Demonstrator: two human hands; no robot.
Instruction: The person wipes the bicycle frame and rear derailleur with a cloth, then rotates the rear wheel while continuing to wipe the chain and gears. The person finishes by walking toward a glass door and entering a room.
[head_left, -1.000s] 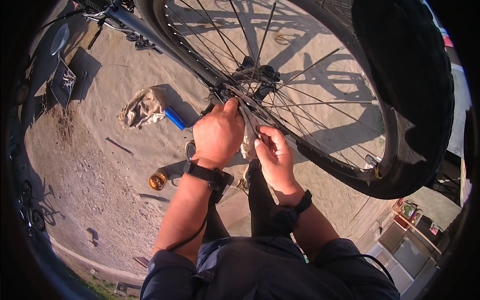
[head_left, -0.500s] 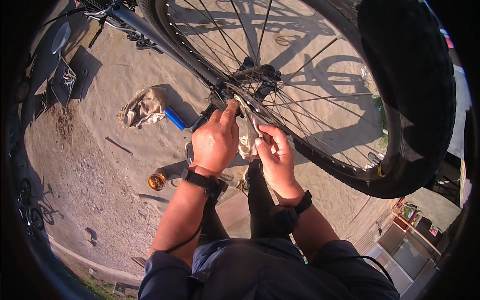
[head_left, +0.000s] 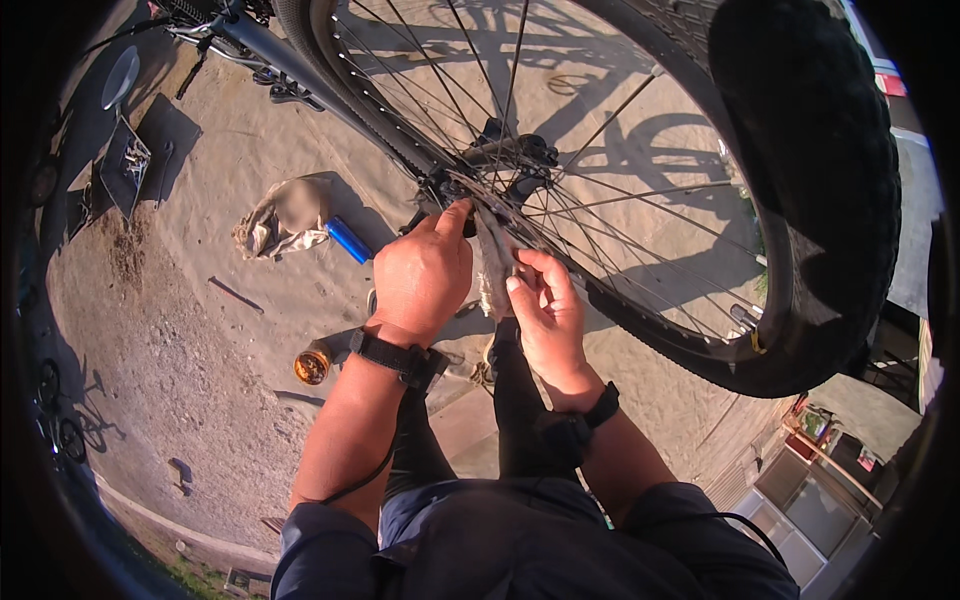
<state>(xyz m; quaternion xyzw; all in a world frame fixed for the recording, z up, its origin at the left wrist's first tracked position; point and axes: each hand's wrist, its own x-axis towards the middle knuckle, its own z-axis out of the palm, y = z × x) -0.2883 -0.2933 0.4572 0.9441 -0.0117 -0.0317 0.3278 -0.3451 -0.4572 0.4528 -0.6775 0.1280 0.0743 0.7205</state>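
Note:
A pale rag (head_left: 492,265), smudged grey, hangs between my two hands, its upper end against the bicycle wheel's rim. My left hand (head_left: 422,278) is closed, its forefinger stretched toward the rim beside a dark bicycle part (head_left: 437,185). Its fingertips meet the top of the rag; the curled fingers beneath are hidden. Lower down, my right hand (head_left: 552,315) pinches the rag between thumb and fingers. The wheel, with its black knobby tire (head_left: 815,200), thin spokes and a hub (head_left: 535,155), fills the upper right.
A grey frame tube (head_left: 290,60) slants across the upper left. On the ground lie a crumpled cloth (head_left: 265,225), a blue cylinder (head_left: 349,240), a tin with orange-brown contents (head_left: 312,366) and a thin bar (head_left: 235,294). A tray of tools (head_left: 125,165) is farther left.
My left hand has shifted slightly left and down. The rag hangs narrower and looks greyer between my hands. The wheel and spokes appear a little farther left.

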